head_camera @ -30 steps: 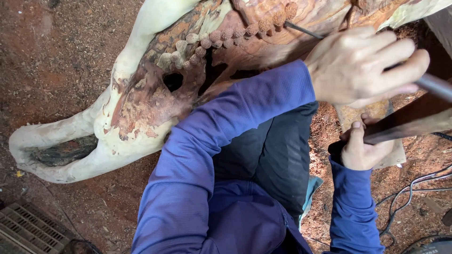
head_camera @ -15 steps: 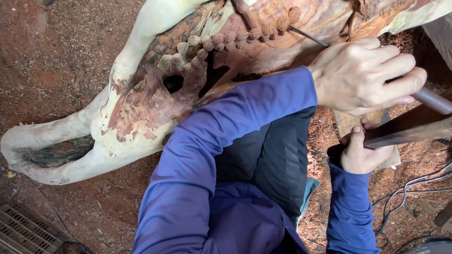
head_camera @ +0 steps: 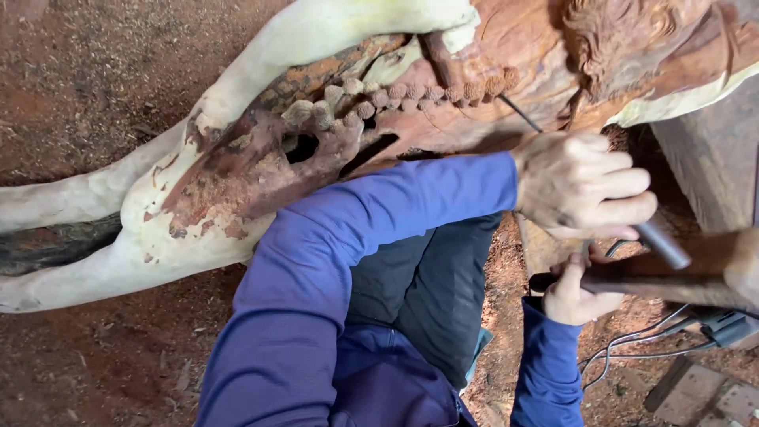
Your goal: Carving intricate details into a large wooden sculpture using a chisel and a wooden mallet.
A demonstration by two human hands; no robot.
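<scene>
A large wood carving (head_camera: 261, 166), reddish with pale sapwood edges and a row of carved beads, lies across the ground. My left hand (head_camera: 581, 194), in a blue sleeve, is closed around a metal chisel (head_camera: 662, 243). The chisel's thin shaft (head_camera: 522, 115) reaches up to the carving just below the beads. My right hand (head_camera: 573, 296) is lower, gripping the handle of a wooden mallet (head_camera: 672, 286) whose head lies at the right edge. My dark trousers show between my two arms.
Red earth strewn with wood chips (head_camera: 95, 87) surrounds the carving. A wooden block (head_camera: 711, 158) supports the carving at right. Grey cables (head_camera: 632, 348) and a power tool (head_camera: 723, 326) lie at lower right, next to paving bricks (head_camera: 711, 399).
My left hand with the chisel has moved down along the carving, toward me. My right hand and the mallet have dropped lower too. The view has shifted slightly.
</scene>
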